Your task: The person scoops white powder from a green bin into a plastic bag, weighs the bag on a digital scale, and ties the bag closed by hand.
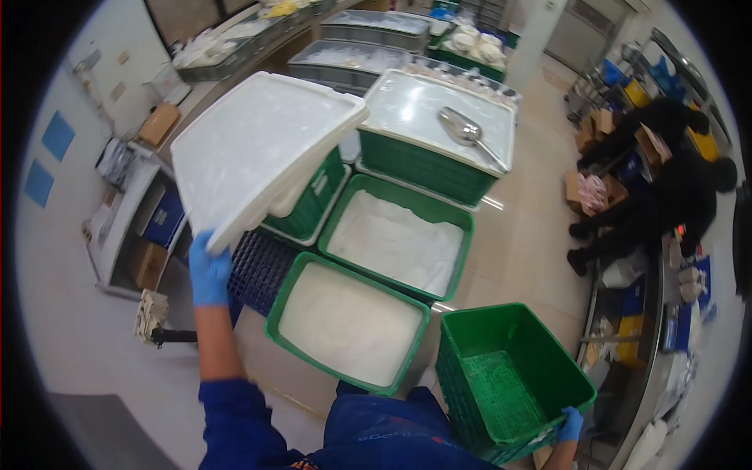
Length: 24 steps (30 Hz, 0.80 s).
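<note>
My left hand (210,270), in a blue glove, grips the near corner of a large white plastic lid (264,135). The lid is tilted above a green crate (308,202) and hides much of it; whether the two touch, I cannot tell. My right hand (570,424), also gloved, holds the rim of an empty green plastic crate (499,382) at my right side. Right before me stands a green crate (288,294) filled with white powder (352,323). Behind it, another green crate (464,252) holds white powder (393,241) with an uneven surface.
A metal scoop (464,129) lies on the white lid (405,111) of a crate at the back. A dark blue plastic pallet (258,273) shows at left. Grey bins (346,64) stand farther back. Two people (664,194) are by the counter at right, near cardboard boxes (593,194).
</note>
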### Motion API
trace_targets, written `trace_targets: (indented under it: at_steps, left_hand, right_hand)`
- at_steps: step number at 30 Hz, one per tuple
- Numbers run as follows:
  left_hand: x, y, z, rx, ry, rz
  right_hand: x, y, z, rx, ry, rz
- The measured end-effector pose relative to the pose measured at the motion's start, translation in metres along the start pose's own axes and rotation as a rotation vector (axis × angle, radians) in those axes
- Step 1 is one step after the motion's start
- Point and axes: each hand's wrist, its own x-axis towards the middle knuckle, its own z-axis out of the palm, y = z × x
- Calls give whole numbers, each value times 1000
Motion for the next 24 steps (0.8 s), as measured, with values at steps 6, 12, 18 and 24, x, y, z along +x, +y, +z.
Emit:
trace_targets:
  at_steps: [6,12,18,24]
  left_hand:
    - [-197,-93,83,-118,43,-258]
    - [-304,-262,187,175,65,-458]
    - [-398,-346,251,353,-63,-509]
    - [-452,-379,242,482,-142,-792]
  right_hand:
    - [71,21,35,38,-155,114]
    - [125,65,88,158,-141,252]
    - [143,140,120,183,29,370]
    - [192,209,103,1084,-624,286]
